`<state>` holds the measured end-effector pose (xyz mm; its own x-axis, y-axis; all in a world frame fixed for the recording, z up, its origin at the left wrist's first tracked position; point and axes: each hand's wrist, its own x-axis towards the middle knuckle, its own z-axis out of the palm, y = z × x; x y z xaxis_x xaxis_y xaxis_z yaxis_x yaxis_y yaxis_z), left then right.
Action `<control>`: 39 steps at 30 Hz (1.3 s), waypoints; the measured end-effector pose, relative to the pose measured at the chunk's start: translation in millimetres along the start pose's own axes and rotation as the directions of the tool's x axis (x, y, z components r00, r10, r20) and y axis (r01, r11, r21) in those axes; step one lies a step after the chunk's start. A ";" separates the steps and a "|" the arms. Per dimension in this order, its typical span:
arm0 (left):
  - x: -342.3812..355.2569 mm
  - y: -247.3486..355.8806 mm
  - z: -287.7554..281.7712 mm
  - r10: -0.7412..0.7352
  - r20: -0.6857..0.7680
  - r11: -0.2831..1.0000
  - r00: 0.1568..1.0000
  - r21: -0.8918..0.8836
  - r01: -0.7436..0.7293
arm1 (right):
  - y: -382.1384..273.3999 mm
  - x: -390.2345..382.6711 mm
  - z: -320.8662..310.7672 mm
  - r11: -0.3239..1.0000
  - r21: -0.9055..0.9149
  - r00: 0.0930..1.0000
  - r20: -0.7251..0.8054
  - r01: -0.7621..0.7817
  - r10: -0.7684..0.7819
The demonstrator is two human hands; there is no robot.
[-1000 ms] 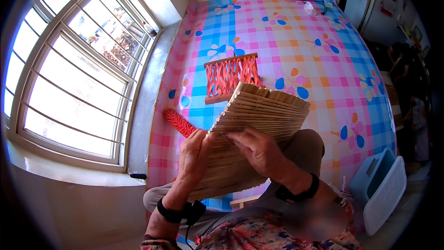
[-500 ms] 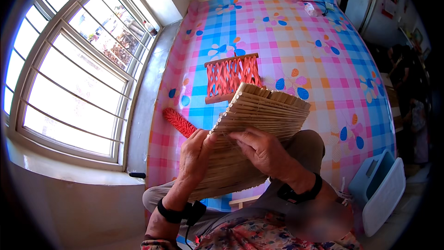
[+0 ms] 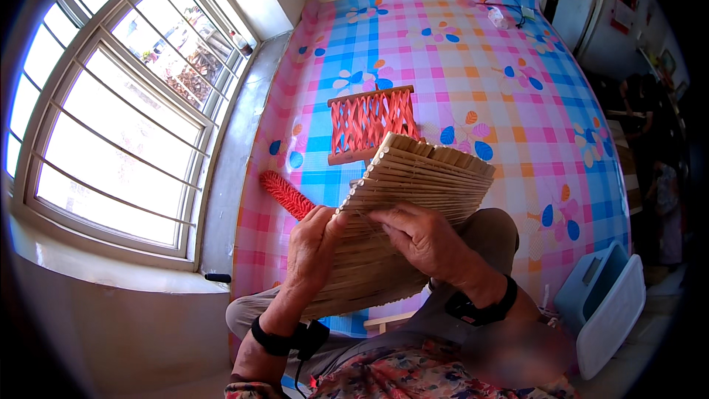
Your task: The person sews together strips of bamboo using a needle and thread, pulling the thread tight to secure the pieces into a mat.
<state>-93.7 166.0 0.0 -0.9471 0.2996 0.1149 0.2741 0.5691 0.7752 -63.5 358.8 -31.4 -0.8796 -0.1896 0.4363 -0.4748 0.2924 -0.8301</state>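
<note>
A mat of thin pale-brown sticks (image 3: 436, 177), lashed side by side and folded over, lies tilted across my lap. My left hand (image 3: 310, 247) grips its left edge, thumb on top near the stick ends. On the face of the mat, my right hand (image 3: 425, 240) is closed with fingertips pinched together; whatever is between them is too fine to make out. Just beyond the mat lies a panel of red woven strips (image 3: 373, 122) between two wooden bars. A red braided piece (image 3: 286, 193) sits beside my left hand, its near end hidden behind it.
A checked, flowered sheet (image 3: 473, 52) covers the surface I sit on. At right stands a blue plastic bin (image 3: 587, 281) with a pale lid (image 3: 611, 318) leaning on it. A barred window (image 3: 125, 140) is at left. Cables and a small clear bag (image 3: 497, 18) lie far off.
My right hand has shifted very slightly along the mat's face. The mat and my left hand stay in place.
</note>
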 end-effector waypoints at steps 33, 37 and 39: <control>-0.3 0.1 0.4 -0.017 0.008 1.000 1.000 0.017 0.017 | 7.8 7.2 -8.2 0.998 0.059 0.998 0.069 -0.012 0.008; 0.1 1.0 0.7 -0.024 0.002 1.000 1.000 0.004 0.024 | 9.3 8.1 -6.3 0.999 0.042 0.998 0.053 0.014 -0.016; 0.6 0.1 0.4 -0.022 0.002 1.000 1.000 0.010 0.022 | 9.7 8.2 -6.3 0.999 -0.018 0.998 0.052 0.044 -0.043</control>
<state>-94.2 166.5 -0.2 -0.9526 0.2883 0.0969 0.2549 0.5831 0.7713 -75.5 366.0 -33.7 -0.8555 -0.2506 0.4531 -0.5137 0.3008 -0.8035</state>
